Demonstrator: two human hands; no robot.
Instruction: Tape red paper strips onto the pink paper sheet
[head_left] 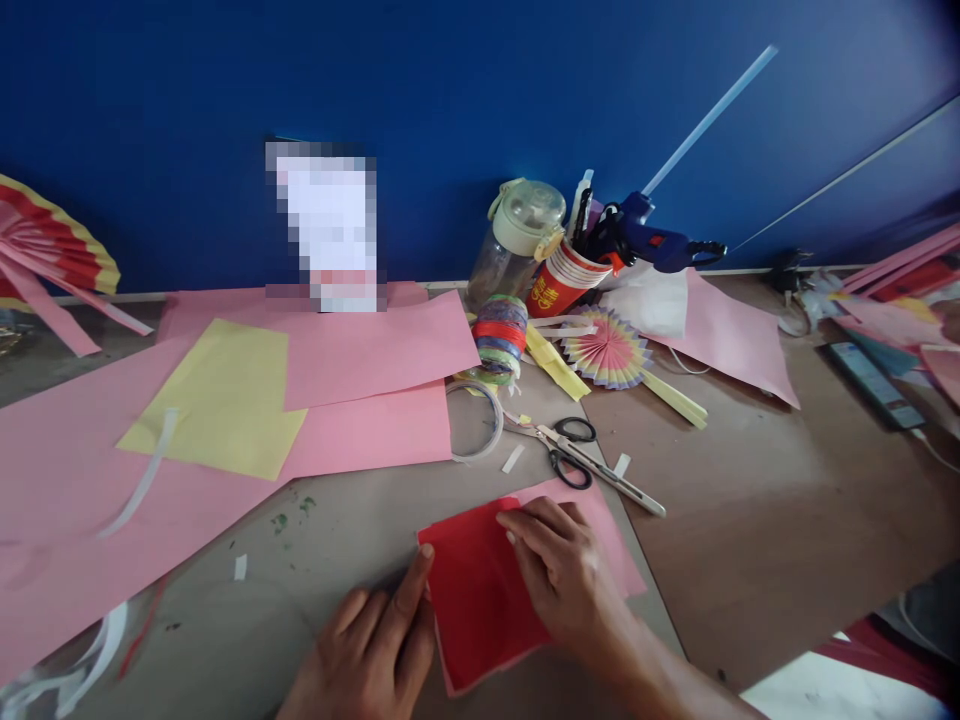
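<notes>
A red paper sheet [480, 600] lies on a pink sheet [611, 545] at the table's near edge. My right hand [566, 580] rests flat on the red paper, fingers stretched toward its top edge. My left hand [375, 650] lies beside it, the extended index finger pressing the paper's left edge, the other fingers curled loosely. Neither hand lifts or grips anything.
Scissors [570, 450] and a tape ring [476, 420] lie just beyond the paper. Large pink sheets [360, 350] and a yellow sheet [221, 395] cover the left. A stack of tape rolls [500, 338], a bottle [517, 240], a red cup [559, 280] and a glue gun [660, 240] stand at the wall.
</notes>
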